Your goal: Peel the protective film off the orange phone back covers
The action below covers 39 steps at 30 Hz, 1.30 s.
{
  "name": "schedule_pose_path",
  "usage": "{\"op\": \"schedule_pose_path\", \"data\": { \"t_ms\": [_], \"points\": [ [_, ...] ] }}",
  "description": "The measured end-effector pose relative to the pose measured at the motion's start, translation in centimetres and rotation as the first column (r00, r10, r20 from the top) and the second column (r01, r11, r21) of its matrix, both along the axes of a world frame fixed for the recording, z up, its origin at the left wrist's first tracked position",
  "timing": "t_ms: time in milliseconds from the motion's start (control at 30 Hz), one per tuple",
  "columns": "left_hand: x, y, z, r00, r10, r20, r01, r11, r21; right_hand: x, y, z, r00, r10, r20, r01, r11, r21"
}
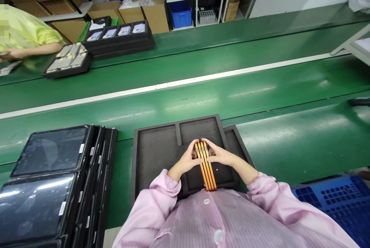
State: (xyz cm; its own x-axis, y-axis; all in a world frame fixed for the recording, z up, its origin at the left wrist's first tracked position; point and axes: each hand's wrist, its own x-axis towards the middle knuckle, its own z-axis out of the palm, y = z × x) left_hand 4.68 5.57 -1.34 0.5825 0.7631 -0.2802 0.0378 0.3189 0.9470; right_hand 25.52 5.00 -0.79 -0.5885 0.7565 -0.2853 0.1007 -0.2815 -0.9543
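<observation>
Both my hands grip a stack of thin orange-edged flat pieces (206, 167) held on edge against my chest, over an empty black foam tray (162, 147). My left hand (187, 159) presses the stack's left side. From the other side, my right hand (221, 155) clamps it, fingertips meeting over the top end. The tray has several shallow compartments with nothing in them. My sleeves are pink.
Stacked black trays of dark glossy screens (49, 186) stand at my left. A blue plastic crate (341, 201) sits at lower right. Across the green conveyor (202, 66), a person in yellow (26, 36) works beside black trays of parts (69, 61). Boxes and shelves stand behind.
</observation>
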Motion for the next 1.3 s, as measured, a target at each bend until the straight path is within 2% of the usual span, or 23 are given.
{"op": "schedule_pose_path", "data": {
  "t_ms": [133, 367, 733, 833, 900, 933, 1000, 1033, 1100, 1133, 1167, 1200, 1233, 1300],
  "points": [
    [0.1, -0.1, -0.1, 1.000, 0.020, -0.011, -0.019, 1.000, 0.013, -0.2, -0.1, 0.3, 0.999, -0.004, 0.034, 0.004, 1.000, 0.015],
    [0.6, -0.4, 0.1, 0.997, 0.071, -0.040, -0.069, 0.997, 0.046, -1.2, -0.6, 0.2, 0.990, -0.093, 0.106, 0.086, 0.994, 0.068],
    [0.8, -0.4, 0.6, 0.994, 0.086, -0.060, -0.082, 0.995, 0.059, -1.3, -1.0, -0.5, 0.983, -0.109, 0.149, 0.093, 0.989, 0.113],
    [0.7, -0.4, 0.6, 0.993, 0.093, -0.067, -0.089, 0.994, 0.059, -0.9, -1.9, -0.2, 0.970, -0.139, 0.201, 0.096, 0.973, 0.210],
    [0.7, -0.4, 0.6, 0.993, 0.095, -0.074, -0.091, 0.994, 0.055, -0.3, -2.8, 0.6, 0.956, -0.149, 0.254, 0.034, 0.914, 0.405],
    [0.7, -0.4, 0.5, 0.992, 0.096, -0.080, -0.091, 0.994, 0.055, 0.0, -3.2, 1.0, 0.946, -0.135, 0.294, -0.039, 0.854, 0.519],
    [0.7, -0.4, 0.4, 0.990, 0.102, -0.099, -0.097, 0.994, 0.056, 0.2, -4.1, 2.0, 0.916, -0.054, 0.398, -0.258, 0.680, 0.686],
    [0.8, -0.3, 0.3, 0.988, 0.108, -0.109, -0.102, 0.993, 0.058, 0.2, -4.4, 2.5, 0.892, 0.003, 0.451, -0.368, 0.583, 0.724],
    [1.0, -0.3, 0.1, 0.984, 0.127, -0.128, -0.120, 0.991, 0.062, -0.4, -4.9, 3.2, 0.843, 0.126, 0.523, -0.523, 0.416, 0.744],
    [1.1, -0.3, 0.0, 0.981, 0.140, -0.137, -0.132, 0.989, 0.063, -0.8, -4.9, 3.5, 0.823, 0.182, 0.538, -0.565, 0.357, 0.744],
    [1.1, -0.4, 0.0, 0.977, 0.154, -0.146, -0.146, 0.987, 0.065, -1.2, -4.8, 3.7, 0.812, 0.222, 0.540, -0.584, 0.320, 0.746],
    [1.1, -0.5, 0.0, 0.973, 0.172, -0.155, -0.163, 0.984, 0.069, -1.5, -4.5, 3.9, 0.811, 0.247, 0.531, -0.585, 0.308, 0.750],
    [1.0, -0.6, 0.1, 0.968, 0.191, -0.161, -0.181, 0.981, 0.075, -1.8, -4.2, 4.1, 0.822, 0.256, 0.510, -0.569, 0.320, 0.757],
    [0.7, -1.1, 0.8, 0.959, 0.238, -0.156, -0.225, 0.969, 0.099, -2.0, -3.4, 4.4, 0.875, 0.233, 0.424, -0.484, 0.404, 0.776]
  ]
}}
